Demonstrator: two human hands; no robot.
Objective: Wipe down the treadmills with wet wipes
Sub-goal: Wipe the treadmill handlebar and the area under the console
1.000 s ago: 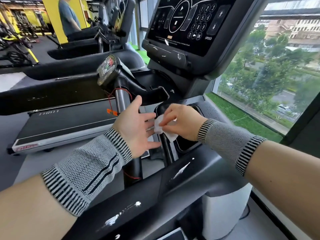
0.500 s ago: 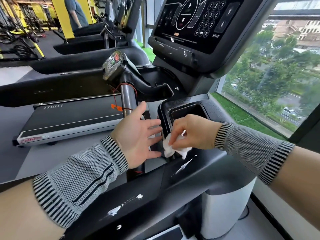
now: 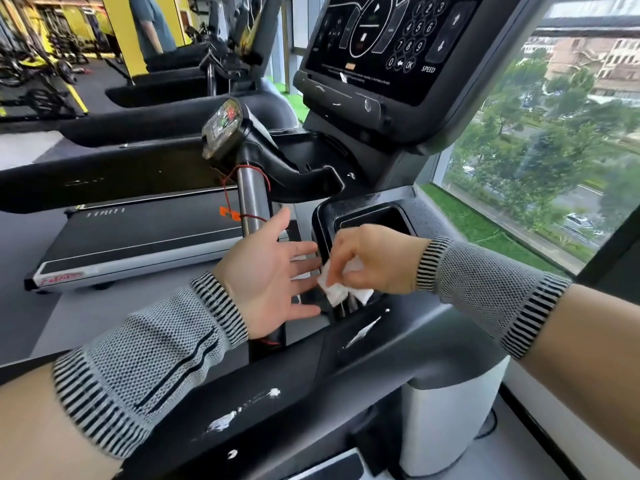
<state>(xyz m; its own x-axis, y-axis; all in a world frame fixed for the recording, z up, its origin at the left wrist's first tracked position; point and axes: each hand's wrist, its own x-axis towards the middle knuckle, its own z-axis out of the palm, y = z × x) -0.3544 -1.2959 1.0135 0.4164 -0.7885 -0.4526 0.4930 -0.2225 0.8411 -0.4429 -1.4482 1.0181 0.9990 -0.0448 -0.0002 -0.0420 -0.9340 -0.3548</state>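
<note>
I stand at a black treadmill with a dark console screen (image 3: pixel 388 39) above and a cup-holder recess (image 3: pixel 374 220) below it. My right hand (image 3: pixel 374 259) pinches a crumpled white wet wipe (image 3: pixel 337 289) and holds it against the near left rim of that recess, at the top of a thin upright bar. My left hand (image 3: pixel 273 271) hovers just left of the wipe, palm turned to the right, fingers straight and spread, holding nothing. White smears mark the black handrail (image 3: pixel 249 407) in front of me.
A chrome post (image 3: pixel 252 199) with a red cord and orange tag rises left of my hands, topped by a small pod with coloured buttons (image 3: pixel 223 128). More treadmills (image 3: pixel 138 230) line up to the left. A person (image 3: pixel 152 26) stands far back. A window (image 3: pixel 540 150) fills the right.
My right hand slid the wipe down from the upright bar to the near rim of the recess, uncovering the cup holder. My left hand stayed beside it, fingers spreading a little.
</note>
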